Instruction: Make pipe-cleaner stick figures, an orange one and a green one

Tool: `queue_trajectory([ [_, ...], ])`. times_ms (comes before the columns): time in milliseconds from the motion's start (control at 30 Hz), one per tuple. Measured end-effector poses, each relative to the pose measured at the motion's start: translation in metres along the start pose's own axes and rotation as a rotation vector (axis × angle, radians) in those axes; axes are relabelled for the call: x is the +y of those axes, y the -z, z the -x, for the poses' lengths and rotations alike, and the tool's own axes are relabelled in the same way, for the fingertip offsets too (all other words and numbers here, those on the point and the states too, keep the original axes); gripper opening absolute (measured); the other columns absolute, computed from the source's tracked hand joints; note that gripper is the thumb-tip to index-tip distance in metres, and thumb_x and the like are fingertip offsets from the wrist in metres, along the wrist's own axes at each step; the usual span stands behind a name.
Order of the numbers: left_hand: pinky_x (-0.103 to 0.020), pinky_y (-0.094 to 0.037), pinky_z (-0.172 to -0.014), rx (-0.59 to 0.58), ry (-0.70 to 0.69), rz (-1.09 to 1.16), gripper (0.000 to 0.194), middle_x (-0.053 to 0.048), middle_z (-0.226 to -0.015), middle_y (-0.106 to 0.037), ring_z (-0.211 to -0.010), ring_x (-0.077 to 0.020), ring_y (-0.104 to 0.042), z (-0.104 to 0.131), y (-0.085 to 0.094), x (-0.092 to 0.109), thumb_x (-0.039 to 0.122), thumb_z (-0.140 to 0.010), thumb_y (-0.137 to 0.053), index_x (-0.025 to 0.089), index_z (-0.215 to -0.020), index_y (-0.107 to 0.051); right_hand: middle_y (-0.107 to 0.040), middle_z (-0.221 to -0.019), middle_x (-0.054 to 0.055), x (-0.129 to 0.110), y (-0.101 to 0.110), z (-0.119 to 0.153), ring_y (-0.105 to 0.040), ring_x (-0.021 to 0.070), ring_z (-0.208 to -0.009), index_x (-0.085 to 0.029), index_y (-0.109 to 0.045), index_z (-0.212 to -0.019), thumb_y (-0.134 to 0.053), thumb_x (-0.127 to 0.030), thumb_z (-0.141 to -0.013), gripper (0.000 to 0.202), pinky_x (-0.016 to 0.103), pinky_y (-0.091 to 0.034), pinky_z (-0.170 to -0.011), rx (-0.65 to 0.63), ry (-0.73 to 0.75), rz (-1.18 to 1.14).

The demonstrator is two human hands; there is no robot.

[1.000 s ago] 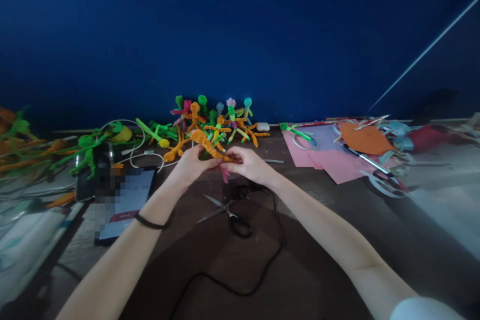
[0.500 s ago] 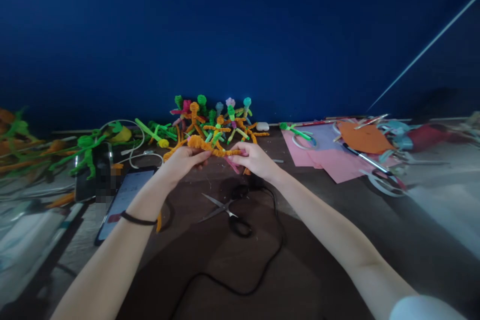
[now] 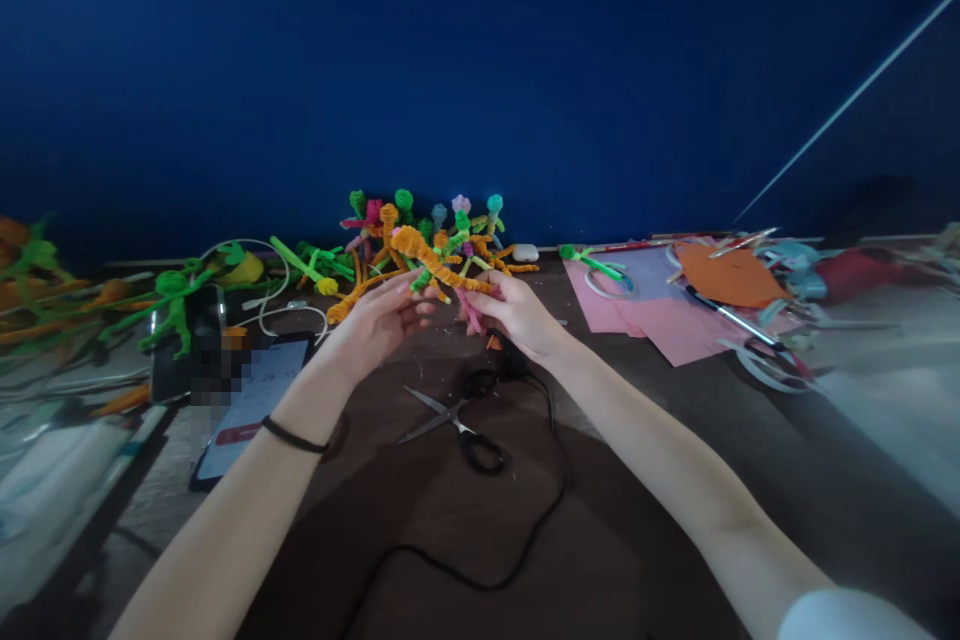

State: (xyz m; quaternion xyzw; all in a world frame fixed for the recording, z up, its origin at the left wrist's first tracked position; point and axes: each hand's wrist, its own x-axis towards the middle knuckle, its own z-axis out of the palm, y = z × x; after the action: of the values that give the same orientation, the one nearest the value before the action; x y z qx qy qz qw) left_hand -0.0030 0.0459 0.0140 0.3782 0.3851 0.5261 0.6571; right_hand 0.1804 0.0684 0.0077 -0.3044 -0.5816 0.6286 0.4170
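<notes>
My right hand pinches an orange and pink pipe-cleaner figure by its lower end. The figure slants up to the left, its thick coiled orange end uppermost. Beside it, my left hand has its fingers apart, close under the figure, and nothing shows in its grasp. Behind both hands stand several small coloured pipe-cleaner figures against the blue wall. Scissors with black handles lie with spread blades on the dark table below my hands.
A phone lies by my left forearm, with a white cable behind. Green pipe-cleaner pieces are at left. Pink paper and an orange sheet lie at right. A black cable curves across the front.
My left hand has let go of the orange piece and its fingers have spread. The figure has tilted, with its coiled end raised, still in my right hand.
</notes>
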Motion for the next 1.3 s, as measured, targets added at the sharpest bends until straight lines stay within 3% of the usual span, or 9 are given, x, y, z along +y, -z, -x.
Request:
queue_trajectory([
  [167,-0.022,-0.045,-0.065,-0.032,0.134,-0.144,0.024,-0.005,-0.082,-0.065,-0.071,-0.0110,-0.059,0.000,-0.005,-0.014,0.022,-0.065,-0.066,0.015,-0.089,-0.066,-0.058,-0.067,0.001,0.002,-0.003,0.000,-0.053,0.0107,-0.051,-0.018,-0.045,-0.076,-0.059,-0.035,-0.073,0.022,0.027,-0.043,-0.054,-0.001,0.006,-0.024],
  [267,-0.023,-0.045,-0.065,-0.049,0.073,-0.177,0.023,-0.004,-0.079,-0.064,-0.070,-0.0116,-0.059,0.000,-0.009,-0.022,0.030,-0.066,-0.066,0.015,-0.084,-0.066,-0.056,-0.062,-0.001,0.005,-0.007,0.001,-0.054,0.0114,-0.051,-0.018,-0.042,-0.073,-0.059,-0.036,-0.072,0.024,0.026,-0.042,-0.051,0.020,-0.002,0.031],
  [367,-0.023,-0.043,-0.065,0.025,-0.023,-0.245,0.022,-0.002,-0.070,-0.063,-0.064,-0.0108,-0.057,0.001,-0.014,-0.026,0.032,-0.064,-0.067,0.013,-0.076,-0.064,-0.054,-0.057,-0.001,0.009,-0.009,0.002,-0.055,0.0121,-0.051,-0.018,-0.042,-0.070,-0.058,-0.035,-0.072,0.024,0.024,-0.042,-0.048,0.009,0.028,0.151],
  [567,-0.023,-0.042,-0.062,0.101,-0.128,-0.284,0.023,0.000,-0.065,-0.061,-0.059,-0.0100,-0.055,0.000,-0.016,-0.034,0.030,-0.061,-0.068,0.012,-0.075,-0.063,-0.055,-0.057,-0.003,0.024,-0.013,0.001,-0.057,0.0119,-0.051,-0.018,-0.042,-0.070,-0.054,-0.022,-0.071,0.013,0.022,-0.044,-0.046,0.100,0.041,0.309],
  [767,-0.022,-0.044,-0.059,0.133,-0.179,-0.172,0.018,0.002,-0.062,-0.057,-0.057,-0.0089,-0.053,-0.005,-0.011,-0.041,0.027,-0.063,-0.067,0.013,-0.071,-0.060,-0.056,-0.059,-0.006,0.028,-0.021,0.000,-0.055,0.0098,-0.048,-0.020,-0.037,-0.078,-0.064,-0.018,-0.063,0.030,0.024,-0.046,-0.049,0.177,-0.068,-0.105],
  [867,-0.023,-0.045,-0.054,0.096,-0.197,-0.125,0.018,0.002,-0.063,-0.056,-0.055,-0.0094,-0.052,-0.004,-0.012,-0.040,0.027,-0.064,-0.066,0.013,-0.073,-0.059,-0.058,-0.059,-0.005,0.027,-0.022,0.000,-0.056,0.0099,-0.051,-0.018,-0.042,-0.078,-0.068,-0.020,-0.061,0.031,0.025,-0.046,-0.052,0.079,-0.147,-0.299],
  [1067,-0.022,-0.041,-0.044,0.107,-0.182,-0.133,0.017,0.003,-0.061,-0.053,-0.046,-0.0077,-0.048,0.000,-0.018,-0.033,0.027,-0.063,-0.066,0.014,-0.069,-0.057,-0.059,-0.059,-0.001,0.028,-0.021,-0.001,-0.056,0.0082,-0.051,-0.014,-0.052,-0.073,-0.064,-0.019,-0.067,0.014,0.018,-0.037,-0.045,-0.073,-0.280,-0.425],
  [1167,-0.020,-0.040,-0.046,0.146,-0.182,-0.156,0.017,0.004,-0.057,-0.052,-0.046,-0.0065,-0.047,0.001,-0.017,-0.031,0.026,-0.062,-0.067,0.015,-0.065,-0.055,-0.060,-0.059,0.001,0.030,-0.020,-0.001,-0.055,0.0082,-0.050,-0.013,-0.053,-0.074,-0.058,-0.020,-0.072,0.009,0.018,-0.036,-0.046,-0.162,-0.362,-0.441],
  [1300,-0.019,-0.040,-0.054,0.164,-0.195,-0.162,0.015,0.002,-0.061,-0.056,-0.054,-0.0066,-0.049,0.000,-0.015,-0.029,0.025,-0.061,-0.068,0.014,-0.063,-0.057,-0.053,-0.053,-0.003,0.033,-0.019,0.000,-0.048,0.0046,-0.046,-0.013,-0.054,-0.073,-0.061,-0.022,-0.071,0.012,0.018,-0.035,-0.047,-0.185,-0.358,-0.495],
])
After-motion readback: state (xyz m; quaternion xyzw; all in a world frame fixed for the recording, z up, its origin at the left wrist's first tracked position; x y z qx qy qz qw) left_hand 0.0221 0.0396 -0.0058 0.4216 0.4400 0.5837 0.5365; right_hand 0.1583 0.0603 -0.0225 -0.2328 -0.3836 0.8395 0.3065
